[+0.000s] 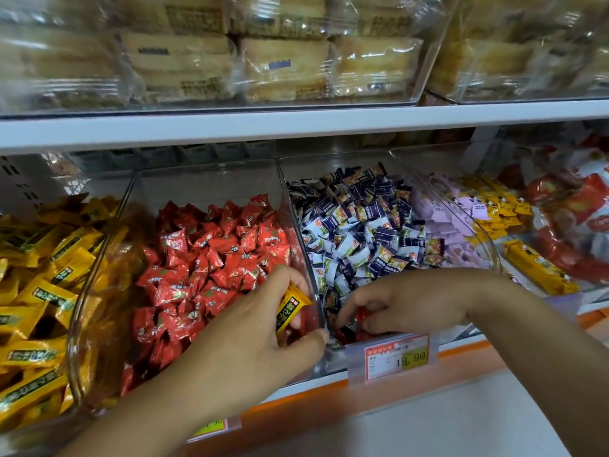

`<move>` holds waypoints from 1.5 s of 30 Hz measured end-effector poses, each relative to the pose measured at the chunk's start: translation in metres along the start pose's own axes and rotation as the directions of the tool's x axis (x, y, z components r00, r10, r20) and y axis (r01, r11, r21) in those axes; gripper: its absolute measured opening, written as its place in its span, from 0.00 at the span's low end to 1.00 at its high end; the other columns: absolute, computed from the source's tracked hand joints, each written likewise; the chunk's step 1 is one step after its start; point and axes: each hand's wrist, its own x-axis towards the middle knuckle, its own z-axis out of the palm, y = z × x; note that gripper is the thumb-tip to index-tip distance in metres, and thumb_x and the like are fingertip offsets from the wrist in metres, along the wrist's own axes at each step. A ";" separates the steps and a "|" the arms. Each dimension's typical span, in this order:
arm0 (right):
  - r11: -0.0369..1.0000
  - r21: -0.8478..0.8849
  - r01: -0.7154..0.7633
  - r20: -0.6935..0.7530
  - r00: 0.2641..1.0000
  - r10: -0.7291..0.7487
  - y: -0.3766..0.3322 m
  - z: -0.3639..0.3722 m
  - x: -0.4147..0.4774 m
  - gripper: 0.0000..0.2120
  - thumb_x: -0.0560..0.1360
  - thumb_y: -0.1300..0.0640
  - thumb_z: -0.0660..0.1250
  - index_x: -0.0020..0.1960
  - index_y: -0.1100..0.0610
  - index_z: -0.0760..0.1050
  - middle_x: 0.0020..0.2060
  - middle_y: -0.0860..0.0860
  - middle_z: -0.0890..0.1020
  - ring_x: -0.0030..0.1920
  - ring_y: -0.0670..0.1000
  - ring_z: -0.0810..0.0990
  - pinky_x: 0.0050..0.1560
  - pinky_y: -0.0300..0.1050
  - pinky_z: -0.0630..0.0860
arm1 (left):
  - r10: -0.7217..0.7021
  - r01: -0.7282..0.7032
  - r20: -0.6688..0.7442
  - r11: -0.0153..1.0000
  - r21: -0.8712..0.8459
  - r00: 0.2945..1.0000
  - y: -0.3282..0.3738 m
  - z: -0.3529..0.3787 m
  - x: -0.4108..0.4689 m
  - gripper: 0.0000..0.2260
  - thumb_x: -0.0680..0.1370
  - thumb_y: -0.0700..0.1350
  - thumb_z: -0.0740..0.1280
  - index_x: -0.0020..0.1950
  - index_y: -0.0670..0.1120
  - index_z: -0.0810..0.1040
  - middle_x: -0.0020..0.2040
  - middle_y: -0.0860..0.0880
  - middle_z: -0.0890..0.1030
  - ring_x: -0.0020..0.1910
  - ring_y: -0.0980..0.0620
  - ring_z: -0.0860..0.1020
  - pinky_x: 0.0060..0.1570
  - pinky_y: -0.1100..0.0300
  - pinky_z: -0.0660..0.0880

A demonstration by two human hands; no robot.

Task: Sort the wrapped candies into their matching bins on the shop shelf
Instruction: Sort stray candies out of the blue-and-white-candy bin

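dividing clear bin wall (298,235), price tag (395,356)

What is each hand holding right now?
Left hand: grips a yellow candy.
Right hand: fingers curled on a red candy.

Just above the price tag (395,356), the right hand (405,301) is hiding most of a red candy (362,316). Left of the tag, the left hand (250,338) is covering part of a yellow candy (291,306). Far left, the yellow heap (33,291) is running off-frame; high above, bagged pastries (283,67) are blurring.
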 end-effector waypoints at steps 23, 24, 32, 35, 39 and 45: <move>0.988 0.139 0.061 0.020 0.998 -0.065 -0.004 0.007 0.016 0.16 0.77 0.51 0.68 0.64 0.46 0.74 0.55 0.41 0.80 0.55 0.43 0.79 0.55 0.40 0.75 | 0.020 -0.020 -0.007 0.999 0.035 1.000 -0.007 0.002 0.003 0.19 0.66 0.67 0.66 0.52 0.61 0.66 0.41 0.53 0.77 0.33 0.55 0.74 0.35 0.51 0.74; 0.991 0.122 0.057 0.031 0.998 -0.061 -0.004 0.007 0.017 0.15 0.77 0.50 0.67 0.64 0.46 0.75 0.54 0.43 0.81 0.53 0.45 0.80 0.54 0.42 0.75 | 0.021 -0.021 -0.007 0.999 0.030 1.000 -0.007 0.002 0.003 0.19 0.66 0.67 0.66 0.52 0.61 0.66 0.41 0.53 0.76 0.32 0.56 0.74 0.35 0.51 0.74; 0.935 0.348 0.069 0.025 0.996 -0.083 0.005 0.003 0.015 0.06 0.76 0.56 0.69 0.53 0.49 0.78 0.44 0.50 0.80 0.43 0.45 0.76 0.43 0.38 0.72 | 0.014 -0.014 0.001 1.000 0.028 1.000 -0.007 0.002 0.003 0.20 0.66 0.67 0.66 0.52 0.61 0.66 0.40 0.53 0.77 0.31 0.58 0.73 0.34 0.53 0.74; 0.874 0.472 0.118 -0.090 0.992 -0.086 0.012 0.000 0.011 0.04 0.76 0.59 0.68 0.51 0.53 0.79 0.41 0.50 0.78 0.39 0.45 0.77 0.42 0.40 0.76 | -0.004 0.003 0.014 1.000 0.025 1.000 -0.006 0.001 0.004 0.19 0.67 0.67 0.66 0.51 0.62 0.66 0.41 0.53 0.76 0.31 0.56 0.74 0.34 0.52 0.74; 0.721 0.679 0.139 -0.176 0.984 -0.024 0.018 -0.004 0.007 0.02 0.77 0.61 0.67 0.49 0.58 0.78 0.40 0.52 0.75 0.34 0.45 0.77 0.35 0.42 0.76 | -0.025 0.024 0.018 0.998 0.066 1.000 -0.003 0.001 0.002 0.19 0.66 0.69 0.63 0.50 0.63 0.65 0.44 0.56 0.76 0.31 0.58 0.73 0.34 0.56 0.73; 0.637 0.744 0.202 -0.286 0.958 0.031 0.013 -0.006 0.007 0.03 0.77 0.61 0.67 0.44 0.57 0.78 0.35 0.49 0.78 0.32 0.49 0.78 0.26 0.41 0.70 | -0.033 0.032 0.007 0.994 0.105 0.999 -0.001 0.002 0.001 0.16 0.70 0.66 0.66 0.50 0.63 0.64 0.45 0.60 0.76 0.33 0.59 0.73 0.36 0.59 0.72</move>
